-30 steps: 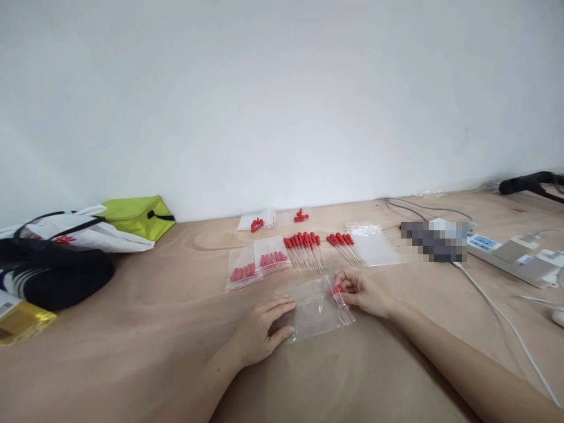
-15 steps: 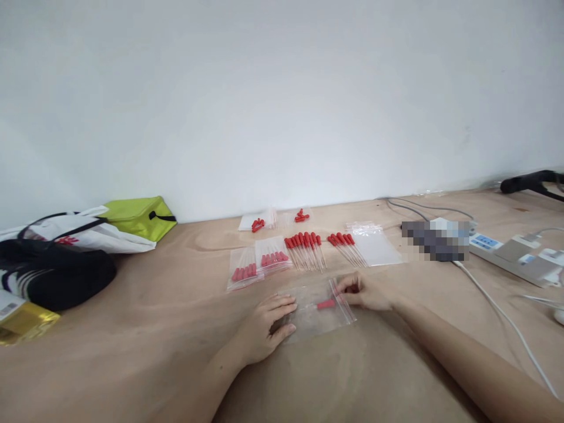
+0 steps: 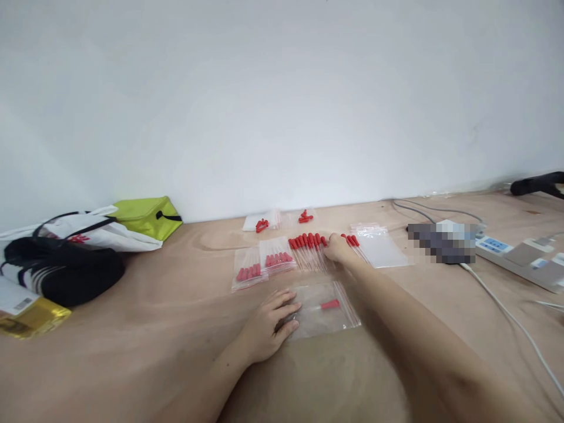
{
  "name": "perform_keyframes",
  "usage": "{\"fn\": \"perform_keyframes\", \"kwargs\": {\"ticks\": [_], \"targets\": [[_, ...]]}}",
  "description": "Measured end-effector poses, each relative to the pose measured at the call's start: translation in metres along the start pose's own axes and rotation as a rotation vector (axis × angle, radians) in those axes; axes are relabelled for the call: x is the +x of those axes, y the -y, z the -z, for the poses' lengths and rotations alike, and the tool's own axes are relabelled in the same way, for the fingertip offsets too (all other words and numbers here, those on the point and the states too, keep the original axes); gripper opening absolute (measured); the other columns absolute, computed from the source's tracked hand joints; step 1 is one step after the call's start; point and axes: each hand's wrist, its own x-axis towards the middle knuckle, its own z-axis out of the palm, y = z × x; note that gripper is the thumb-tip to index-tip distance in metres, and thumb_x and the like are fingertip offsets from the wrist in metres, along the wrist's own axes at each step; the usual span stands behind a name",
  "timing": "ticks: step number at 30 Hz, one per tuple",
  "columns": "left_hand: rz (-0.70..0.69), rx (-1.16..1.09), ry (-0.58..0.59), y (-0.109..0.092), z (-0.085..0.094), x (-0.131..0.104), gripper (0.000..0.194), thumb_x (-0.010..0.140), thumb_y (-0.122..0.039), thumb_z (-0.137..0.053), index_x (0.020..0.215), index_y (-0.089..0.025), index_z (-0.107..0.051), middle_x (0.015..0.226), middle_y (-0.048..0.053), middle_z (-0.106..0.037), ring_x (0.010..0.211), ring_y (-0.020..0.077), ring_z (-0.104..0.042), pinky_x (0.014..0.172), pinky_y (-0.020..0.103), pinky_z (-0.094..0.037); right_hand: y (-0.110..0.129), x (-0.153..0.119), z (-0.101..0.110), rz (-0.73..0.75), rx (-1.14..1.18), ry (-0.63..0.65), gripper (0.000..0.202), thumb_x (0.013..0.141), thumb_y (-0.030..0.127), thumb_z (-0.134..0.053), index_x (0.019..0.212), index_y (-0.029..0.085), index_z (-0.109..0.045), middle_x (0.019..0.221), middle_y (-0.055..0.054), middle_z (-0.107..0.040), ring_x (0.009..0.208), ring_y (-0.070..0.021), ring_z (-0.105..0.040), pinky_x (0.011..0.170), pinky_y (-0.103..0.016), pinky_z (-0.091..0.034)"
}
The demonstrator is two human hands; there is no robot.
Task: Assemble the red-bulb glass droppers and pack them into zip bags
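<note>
"Bright?"
"Fairly, and soft: the wall (image 3: 282, 117) is palest mid-frame, shadow dims the near table (image 3: 132, 352), faint glare on the clear bag (image 3: 306, 323)."
"Sharp?"
"Slightly blurred, edges stretched, one patch (image 3: 443, 244) pixelated."

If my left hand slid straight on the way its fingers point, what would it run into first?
Your left hand already touches the clear bag; past that, probably the red-topped dropper lying in it, stem end first, though exact height is unclear.

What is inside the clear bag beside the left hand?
The bag holds one red-capped dropper. The left hand's fingers cover its left edge, so whatever lies beneath them is hidden.
</note>
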Motion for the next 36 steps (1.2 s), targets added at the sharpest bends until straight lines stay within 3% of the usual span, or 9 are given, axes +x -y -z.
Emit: {"fn": "perform_keyframes", "kwargs": {"ticks": [4,8,11,15,22,28,32,36], "targets": [[-0.007,-0.010,-0.005,0.000,0.000,0.000,0.033,0.084,-0.030,-0.048,0.115,-0.024,-0.055,0.128,0.004,-0.048,0.121,0.0220,-0.039,0.102,0.044,-0.031,0.000,-0.008,0.010,0.005,0.025,0.013,0.034,0.068,0.009,-0.052,0.101,0.005,-0.051,0.077,-0.016,-0.063,0.072,-0.0237,-0.060,0.061,-0.027,-0.042],[0.000,-0.007,0.001,0.001,-0.001,0.001,0.034,0.083,-0.031,-0.048,0.116,-0.023,-0.054,0.128,0.005,-0.048,0.121,0.0216,-0.039,0.102,0.044,-0.031,-0.027,-0.036,0.025,0.118,0.142,0.008,0.054,0.075,0.014,-0.044,0.126,0.009,-0.025,0.074,-0.004,-0.058,0.069,-0.0157,-0.058,0.064,-0.024,-0.043],[-0.003,-0.010,0.000,0.002,-0.001,0.001,0.035,0.083,-0.031,-0.048,0.117,-0.024,-0.054,0.128,0.004,-0.048,0.122,0.0215,-0.038,0.102,0.044,-0.030,-0.056,-0.063,0.026,0.110,0.615,-0.045,0.058,0.078,0.027,-0.042,0.128,0.017,-0.014,0.070,0.004,-0.049,0.048,-0.0110,-0.051,0.046,-0.024,-0.042],[0.003,-0.017,0.007,0.001,0.000,0.002,0.034,0.084,-0.031,-0.048,0.117,-0.025,-0.053,0.129,0.003,-0.047,0.122,0.0211,-0.037,0.103,0.044,-0.030,-0.072,-0.091,0.017,0.013,0.927,-0.143,0.064,0.070,0.039,-0.054,0.122,0.022,-0.019,0.063,0.009,-0.042,0.042,-0.0099,-0.048,0.037,-0.022,-0.039],[0.021,-0.021,0.020,-0.003,0.003,0.001,0.034,0.084,-0.032,-0.047,0.117,-0.027,-0.053,0.130,0.002,-0.046,0.123,0.0208,-0.037,0.104,0.044,-0.028,-0.050,-0.105,0.011,-0.037,1.109,-0.179,0.063,0.063,0.046,-0.063,0.107,0.023,-0.025,0.057,0.010,-0.049,0.045,-0.0112,-0.053,0.043,-0.024,-0.046],[0.047,-0.013,0.030,-0.004,0.004,0.001,0.043,0.084,-0.031,-0.047,0.126,-0.025,-0.042,0.131,0.002,-0.045,0.124,0.0202,-0.035,0.104,0.043,-0.027,-0.041,-0.119,0.011,-0.106,1.259,-0.018,0.051,0.059,0.051,-0.066,0.089,0.023,-0.036,0.061,0.006,-0.058,0.052,-0.0120,-0.058,0.054,-0.028,-0.050],[0.044,-0.013,0.024,-0.004,0.004,0.001,0.045,0.084,-0.032,-0.047,0.128,-0.026,-0.040,0.131,0.002,-0.045,0.123,0.0206,-0.035,0.104,0.043,-0.027,-0.043,-0.123,0.013,-0.065,1.154,0.120,0.041,0.055,0.047,-0.071,0.075,0.019,-0.049,0.061,0.003,-0.060,0.051,-0.0102,-0.055,0.050,-0.024,-0.046],[0.039,-0.015,0.023,-0.004,0.004,0.001,0.044,0.084,-0.032,-0.046,0.127,-0.026,-0.040,0.131,0.001,-0.044,0.124,0.0208,-0.035,0.104,0.044,-0.028,-0.046,-0.121,0.013,-0.006,1.037,0.176,0.034,0.051,0.043,-0.073,0.066,0.017,-0.057,0.058,0.001,-0.060,0.050,-0.0100,-0.052,0.047,-0.022,-0.042]]}}
